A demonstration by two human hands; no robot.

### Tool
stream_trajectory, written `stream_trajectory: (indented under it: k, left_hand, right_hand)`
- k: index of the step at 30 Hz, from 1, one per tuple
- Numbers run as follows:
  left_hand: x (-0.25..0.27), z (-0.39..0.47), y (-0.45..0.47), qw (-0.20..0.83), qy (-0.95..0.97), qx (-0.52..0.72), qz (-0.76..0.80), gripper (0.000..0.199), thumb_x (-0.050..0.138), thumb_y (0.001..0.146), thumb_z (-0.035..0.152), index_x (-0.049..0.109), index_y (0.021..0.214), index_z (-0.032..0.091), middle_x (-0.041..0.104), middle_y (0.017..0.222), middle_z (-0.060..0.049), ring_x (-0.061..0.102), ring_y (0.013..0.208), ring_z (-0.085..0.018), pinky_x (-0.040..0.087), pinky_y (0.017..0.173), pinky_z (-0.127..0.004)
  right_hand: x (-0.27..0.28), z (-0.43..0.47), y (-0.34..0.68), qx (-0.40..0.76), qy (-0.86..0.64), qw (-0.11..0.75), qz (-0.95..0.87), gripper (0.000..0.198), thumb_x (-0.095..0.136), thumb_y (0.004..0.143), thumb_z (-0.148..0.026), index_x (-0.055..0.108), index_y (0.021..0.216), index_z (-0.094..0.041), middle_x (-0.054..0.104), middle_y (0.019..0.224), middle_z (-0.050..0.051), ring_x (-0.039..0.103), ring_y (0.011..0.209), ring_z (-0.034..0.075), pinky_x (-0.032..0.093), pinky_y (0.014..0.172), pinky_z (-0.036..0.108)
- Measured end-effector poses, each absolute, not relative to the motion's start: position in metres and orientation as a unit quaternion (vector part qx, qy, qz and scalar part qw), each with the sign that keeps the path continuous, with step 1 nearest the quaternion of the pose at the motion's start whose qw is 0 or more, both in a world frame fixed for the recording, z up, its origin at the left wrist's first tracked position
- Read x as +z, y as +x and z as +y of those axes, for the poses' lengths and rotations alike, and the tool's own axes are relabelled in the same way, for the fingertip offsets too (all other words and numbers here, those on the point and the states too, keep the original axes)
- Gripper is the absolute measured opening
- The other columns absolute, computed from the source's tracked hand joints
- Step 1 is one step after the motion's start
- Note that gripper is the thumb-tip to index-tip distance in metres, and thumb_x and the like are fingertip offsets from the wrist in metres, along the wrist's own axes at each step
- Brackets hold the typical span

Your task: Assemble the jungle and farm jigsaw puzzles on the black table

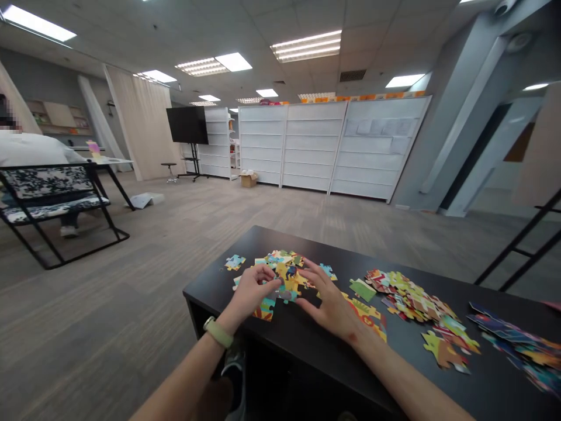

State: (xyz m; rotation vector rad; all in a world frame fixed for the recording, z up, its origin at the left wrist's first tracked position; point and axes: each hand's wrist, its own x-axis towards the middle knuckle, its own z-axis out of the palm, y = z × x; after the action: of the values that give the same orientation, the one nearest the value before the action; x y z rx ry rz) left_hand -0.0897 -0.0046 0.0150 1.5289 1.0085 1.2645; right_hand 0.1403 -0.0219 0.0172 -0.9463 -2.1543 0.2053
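Note:
My left hand [252,287] is over the near left part of a black table, thumb and fingertips drawn together in a pinch. Whatever lies between those fingertips is too small to make out. Joined jigsaw pieces [287,287], yellow and teal, lie just beside its fingertips. On their other side my right hand [328,301] rests with its fingers spread, the fingertips near the pieces' edge. A pile of loose jigsaw pieces [280,257] spreads behind both hands. Partly under my right wrist lies an orange and yellow puzzle section [370,316].
A larger heap of jigsaw pieces [412,295] covers the table's right part, with dark bluish pieces [517,336] beyond it. One green piece [362,289] lies between the heaps. The black table [245,248] ends close on the left. A person sits on a chair [52,187] far left.

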Motion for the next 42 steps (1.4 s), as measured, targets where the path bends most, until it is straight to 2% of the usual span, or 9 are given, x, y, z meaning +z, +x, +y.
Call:
stream_trajectory:
  k: [6,8,11,14,22,31,35,38,42]
  left_hand:
    - [0.010,-0.010,-0.068,0.407,0.666,0.462,0.422,0.021,0.071,0.079,0.036,0.062,0.082,0.017,0.072,0.081,-0.005,0.069,0.075,-0.020,0.050,0.066,-0.028]
    - [0.012,-0.013,-0.072,0.334,0.698,0.445,0.450,0.019,0.067,0.083,0.033,0.066,0.094,0.018,0.073,0.096,-0.008,0.069,0.090,-0.023,0.052,0.078,-0.033]
    - [0.010,-0.017,-0.082,0.222,0.760,0.402,0.461,0.030,0.065,0.084,0.027,0.065,0.113,0.021,0.068,0.119,-0.009,0.061,0.114,-0.027,0.046,0.100,-0.040]
    - [0.005,-0.021,-0.087,0.177,0.825,0.328,0.425,0.042,0.066,0.085,0.026,0.062,0.126,0.024,0.062,0.133,-0.009,0.054,0.126,-0.028,0.039,0.109,-0.043]
    - [0.003,-0.029,-0.081,0.096,0.872,0.226,0.423,0.032,0.062,0.090,0.035,0.065,0.122,0.031,0.058,0.137,-0.005,0.051,0.125,-0.030,0.040,0.104,-0.046]
    - [0.013,-0.036,-0.079,0.093,0.855,0.232,0.455,0.014,0.062,0.091,0.035,0.070,0.097,0.026,0.065,0.110,-0.006,0.058,0.105,-0.027,0.045,0.091,-0.039]
    - [0.008,-0.033,-0.070,0.081,0.862,0.244,0.438,0.028,0.061,0.092,0.038,0.066,0.119,0.030,0.058,0.133,-0.008,0.052,0.121,-0.029,0.042,0.100,-0.044]
    - [0.004,-0.028,-0.065,0.089,0.868,0.240,0.425,0.028,0.058,0.095,0.040,0.068,0.119,0.033,0.057,0.137,-0.005,0.049,0.125,-0.029,0.040,0.104,-0.047]
    - [0.003,-0.019,-0.067,0.113,0.867,0.240,0.421,0.023,0.058,0.095,0.039,0.072,0.112,0.035,0.059,0.133,-0.004,0.051,0.123,-0.029,0.042,0.102,-0.046]
  right_hand:
    - [0.020,-0.021,0.148,0.042,-0.373,0.345,-0.860,0.033,0.061,0.084,-0.022,0.060,0.118,-0.022,0.060,0.131,0.012,0.056,0.121,0.026,0.046,0.103,0.043]
    - [0.023,-0.020,0.154,0.044,-0.395,0.302,-0.866,0.030,0.062,0.080,-0.021,0.064,0.109,-0.021,0.065,0.119,0.010,0.059,0.111,0.026,0.048,0.097,0.042]
    - [0.027,-0.019,0.162,0.046,-0.418,0.229,-0.878,0.025,0.062,0.074,-0.017,0.067,0.098,-0.020,0.068,0.103,0.008,0.060,0.100,0.026,0.047,0.092,0.041]
    - [0.028,-0.019,0.163,0.040,-0.427,0.203,-0.880,0.024,0.060,0.073,-0.016,0.067,0.095,-0.020,0.067,0.100,0.008,0.058,0.098,0.026,0.046,0.091,0.040]
    - [0.022,-0.018,0.161,0.025,-0.448,0.204,-0.870,0.018,0.059,0.080,-0.022,0.068,0.095,-0.020,0.067,0.102,0.008,0.058,0.098,0.025,0.046,0.090,0.040]
    - [0.023,-0.023,0.156,0.079,-0.417,0.217,-0.879,0.018,0.058,0.082,-0.020,0.071,0.094,-0.022,0.066,0.115,0.008,0.059,0.108,0.025,0.046,0.097,0.039]
    - [0.027,-0.015,0.164,0.064,-0.456,0.239,-0.855,0.033,0.051,0.078,-0.010,0.067,0.105,-0.020,0.066,0.116,0.009,0.059,0.108,0.024,0.044,0.098,0.038]
    - [0.029,-0.004,0.185,0.047,-0.544,0.225,-0.807,0.036,0.046,0.076,-0.006,0.064,0.104,-0.018,0.068,0.106,0.010,0.061,0.101,0.024,0.045,0.093,0.037]
    - [0.027,-0.001,0.207,0.068,-0.565,0.163,-0.806,0.023,0.058,0.079,-0.026,0.066,0.099,-0.019,0.069,0.100,0.010,0.063,0.095,0.027,0.046,0.087,0.038]
